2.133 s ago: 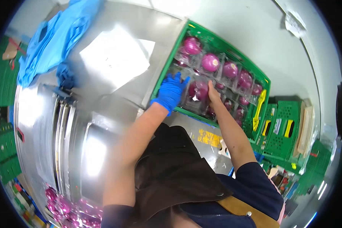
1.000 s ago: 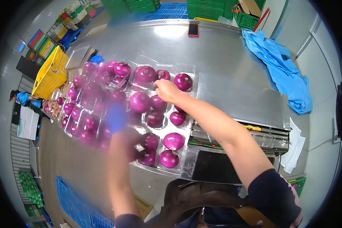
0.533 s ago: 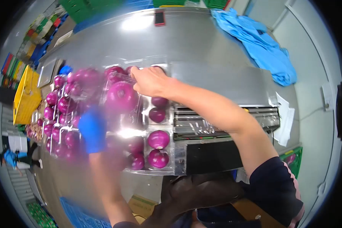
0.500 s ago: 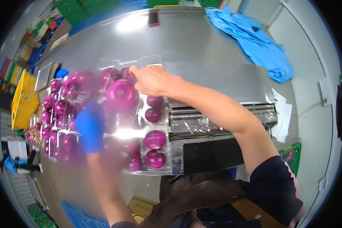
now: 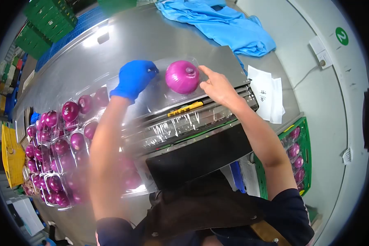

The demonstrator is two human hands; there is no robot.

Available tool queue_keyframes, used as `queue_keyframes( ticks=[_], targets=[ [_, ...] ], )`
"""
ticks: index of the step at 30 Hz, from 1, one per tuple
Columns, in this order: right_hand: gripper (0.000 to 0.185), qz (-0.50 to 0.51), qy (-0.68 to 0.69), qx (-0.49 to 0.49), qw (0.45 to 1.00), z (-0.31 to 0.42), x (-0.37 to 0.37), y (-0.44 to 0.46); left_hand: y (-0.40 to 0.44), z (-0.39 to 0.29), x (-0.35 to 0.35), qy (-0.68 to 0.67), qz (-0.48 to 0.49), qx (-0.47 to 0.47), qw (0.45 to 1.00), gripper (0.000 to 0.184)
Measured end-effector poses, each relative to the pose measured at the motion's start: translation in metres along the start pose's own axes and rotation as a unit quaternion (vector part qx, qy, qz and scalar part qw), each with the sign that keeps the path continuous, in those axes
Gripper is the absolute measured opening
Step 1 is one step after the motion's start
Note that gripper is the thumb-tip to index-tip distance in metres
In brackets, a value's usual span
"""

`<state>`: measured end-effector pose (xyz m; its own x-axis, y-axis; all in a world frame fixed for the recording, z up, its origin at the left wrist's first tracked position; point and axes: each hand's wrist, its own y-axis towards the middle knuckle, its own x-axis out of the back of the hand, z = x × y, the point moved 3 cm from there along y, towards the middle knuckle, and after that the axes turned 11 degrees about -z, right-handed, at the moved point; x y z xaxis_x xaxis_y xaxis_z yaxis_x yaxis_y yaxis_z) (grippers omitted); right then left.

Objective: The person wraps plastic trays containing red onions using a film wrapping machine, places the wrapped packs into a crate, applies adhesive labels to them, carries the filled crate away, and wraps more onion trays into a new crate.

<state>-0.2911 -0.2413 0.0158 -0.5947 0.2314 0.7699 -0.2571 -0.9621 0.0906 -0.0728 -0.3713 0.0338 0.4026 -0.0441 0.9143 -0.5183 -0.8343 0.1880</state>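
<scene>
A large purple-red onion point(image 5: 183, 78) with clear plastic around it sits between my hands, just behind the film wrapper point(image 5: 172, 129). My right hand point(image 5: 218, 87) is bare and at the onion's right side. Its index finger stretches to the edge of the plastic, and its thumb is apart from it. My left hand point(image 5: 134, 80), in a blue glove, is left of the onion with its fingers curled at the clear plastic. What they grip is hidden. A yellow tool with dark markings point(image 5: 185, 109) lies along the wrapper's back edge.
Clear trays of red onions point(image 5: 61, 146) cover the table's left side. A blue garment point(image 5: 233, 30) and white papers point(image 5: 265, 94) lie at the right. A green crate point(image 5: 305, 151) holding more onions stands at the lower right, a yellow crate point(image 5: 12, 158) at far left.
The view has turned to the right. The large onion and both hands have moved from beside the trays to behind the wrapper. My gloved left hand has risen from low over the trays.
</scene>
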Motion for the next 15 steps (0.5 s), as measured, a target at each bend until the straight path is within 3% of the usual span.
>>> queue_keyframes(
  ticks=[1,3,4,5,6,7,9,10,12,13,15],
  targets=[
    [0.059,0.013,0.017,-0.007,1.000,0.001,0.002,-0.006,-0.002,0.006,-0.004,-0.053,0.016,0.030,0.998,0.027],
    [0.058,0.055,0.037,0.013,0.998,0.002,0.015,-0.011,-0.023,0.011,0.006,-0.143,-0.058,0.033,0.987,0.037],
    [0.058,0.103,0.056,0.000,0.993,-0.001,0.027,-0.014,-0.039,0.014,0.012,-0.184,-0.071,0.069,0.978,0.050],
    [0.057,0.149,0.075,-0.012,0.986,-0.008,0.044,-0.016,-0.061,0.010,0.028,-0.172,-0.076,0.023,0.982,0.054],
    [0.057,0.194,0.092,-0.020,0.976,-0.020,0.058,-0.018,-0.082,0.018,0.038,-0.025,-0.074,-0.086,0.993,0.051],
    [0.054,0.175,-0.015,0.087,0.980,-0.035,0.072,-0.020,-0.108,0.015,0.043,0.004,-0.039,-0.060,0.997,0.050],
    [0.049,0.127,-0.226,0.293,0.920,-0.058,0.091,-0.030,-0.150,0.034,0.032,0.204,-0.001,-0.127,0.971,0.077],
    [0.049,0.134,-0.213,0.334,0.908,-0.064,0.085,-0.030,-0.159,0.008,0.045,0.191,-0.013,-0.208,0.959,0.076],
    [0.051,0.150,-0.182,0.416,0.879,-0.075,0.072,-0.031,-0.162,-0.009,0.040,0.203,-0.004,-0.261,0.944,0.073],
    [0.043,0.172,-0.152,0.382,0.895,-0.060,0.067,-0.029,-0.159,-0.012,0.031,0.211,-0.025,-0.289,0.933,0.066],
    [0.033,0.140,0.016,0.382,0.913,-0.073,0.050,-0.042,-0.165,-0.010,0.027,0.148,-0.002,-0.245,0.958,0.053]
  ],
)
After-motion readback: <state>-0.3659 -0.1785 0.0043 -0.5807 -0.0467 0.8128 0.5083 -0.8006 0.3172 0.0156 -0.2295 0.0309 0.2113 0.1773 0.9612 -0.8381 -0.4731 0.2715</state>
